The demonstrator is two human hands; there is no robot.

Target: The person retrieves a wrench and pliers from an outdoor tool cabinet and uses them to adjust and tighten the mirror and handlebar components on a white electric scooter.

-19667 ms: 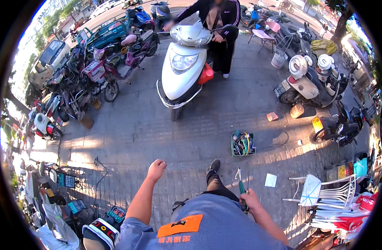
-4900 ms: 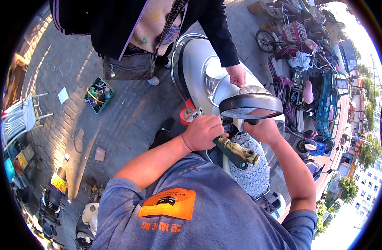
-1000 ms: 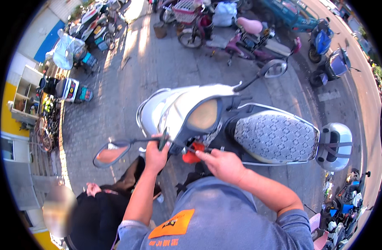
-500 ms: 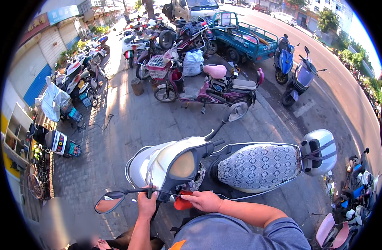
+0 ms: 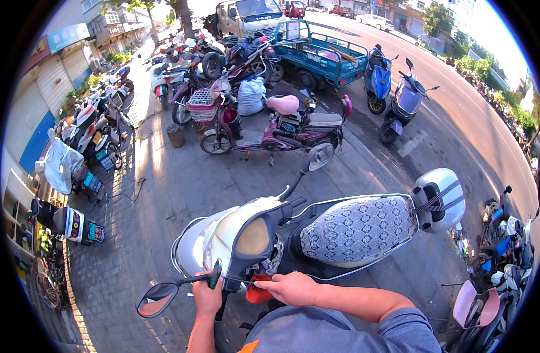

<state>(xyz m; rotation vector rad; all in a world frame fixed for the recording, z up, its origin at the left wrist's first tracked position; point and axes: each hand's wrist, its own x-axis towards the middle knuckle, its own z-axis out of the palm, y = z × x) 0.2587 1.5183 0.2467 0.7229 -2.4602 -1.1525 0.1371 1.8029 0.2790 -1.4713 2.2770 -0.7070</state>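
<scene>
White-fronted, a scooter (image 5: 308, 240) is standing crosswise before the person. At its near handlebar, the left hand (image 5: 208, 296) is holding a dark green tool handle (image 5: 216, 274) in wrapped fingers, just beside the stem of an oval mirror (image 5: 157, 299). Nearer the scooter's seat, the right hand (image 5: 292, 288) is touching a thin dark bar (image 5: 240, 280), fingers half curled; how firmly, I cannot tell. Red material (image 5: 258, 292) is showing beside that hand. Beyond the scooter, a purple electric bike (image 5: 276, 136) is standing parked.

Outdoor st.-side pavement (image 5: 176, 188) w/ parked scooters (image 5: 406, 109), shopfront shutters (image 5: 27, 100), rd (image 5: 476, 135)
</scene>
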